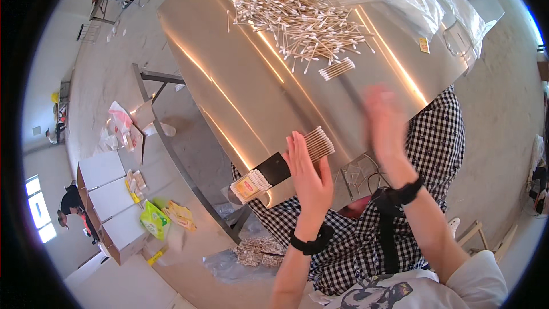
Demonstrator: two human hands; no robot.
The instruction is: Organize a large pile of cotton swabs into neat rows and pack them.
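My left hand [307, 178] lies at the near edge of the metal table, fingers stretched out and thumb apart. It rests against a neat row of cotton swabs [319, 143], partly covering it. Left of the fingers sits a flat black block [273, 169], and beside that a small packet of cotton swabs [250, 186] with a yellow label. My right hand [384, 120] is raised near the table's right edge, smeared by motion, so its fingers cannot be made out. A small aligned bundle of cotton swabs [337, 69] lies farther off, below a big loose heap of cotton swabs [300, 14].
Clear plastic bags [400, 0] cover the table's far right, near a small yellow card [424, 45]. To the left, a side surface holds green and yellow packages [155, 219] and an open carton [111, 194]. Below, more swabs [257, 251] lie on plastic. Another person [73, 206] is far left.
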